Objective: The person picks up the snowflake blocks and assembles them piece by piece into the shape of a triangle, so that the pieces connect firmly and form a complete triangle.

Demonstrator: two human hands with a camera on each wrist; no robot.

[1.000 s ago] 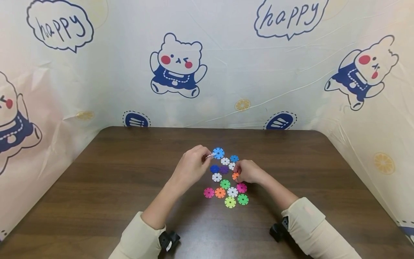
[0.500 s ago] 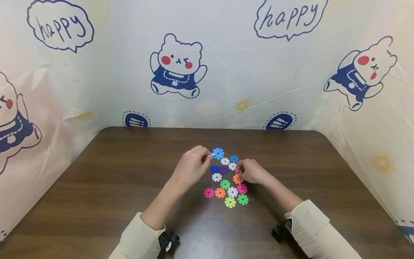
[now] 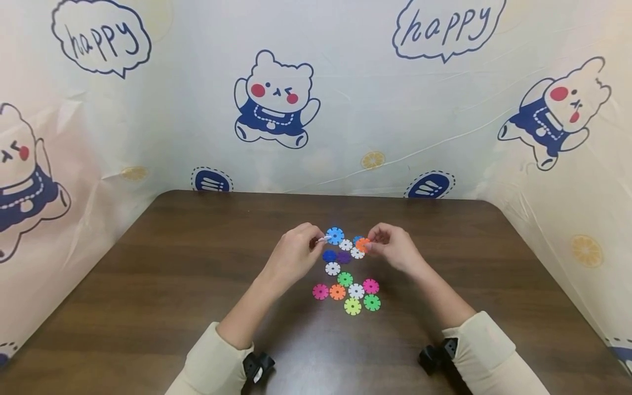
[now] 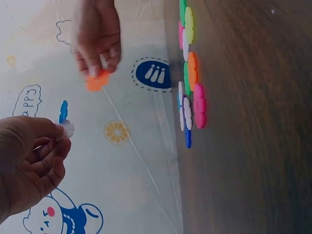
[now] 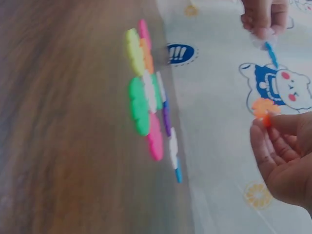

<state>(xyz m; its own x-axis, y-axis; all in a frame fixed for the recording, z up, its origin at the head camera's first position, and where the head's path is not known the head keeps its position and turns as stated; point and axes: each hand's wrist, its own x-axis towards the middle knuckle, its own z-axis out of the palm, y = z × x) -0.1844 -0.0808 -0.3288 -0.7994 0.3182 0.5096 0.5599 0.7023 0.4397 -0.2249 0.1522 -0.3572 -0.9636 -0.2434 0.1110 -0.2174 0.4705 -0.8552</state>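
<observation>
My left hand (image 3: 295,251) pinches a white notched disc (image 4: 68,129), with a light blue notched disc (image 3: 335,236) joined to it and standing off to the right. Between thumb and fingers, my right hand (image 3: 396,248) holds an orange notched disc (image 5: 265,106). In the head view this orange disc overlaps a smaller blue disc lying behind it. Both wrist views show the two held pieces raised off the table and apart from each other. The left fingers partly cover the white disc.
Several loose notched discs lie on the brown table (image 3: 148,307) between the hands. Among them are a purple disc (image 3: 343,257), a pink disc (image 3: 320,291), a yellow-green disc (image 3: 353,306) and a green disc (image 3: 372,302). A printed curtain (image 3: 345,109) hangs behind the table.
My right hand has lifted the orange disc from among the loose discs and carried it away from me, up toward the light blue disc. The left hand has stayed nearly still.
</observation>
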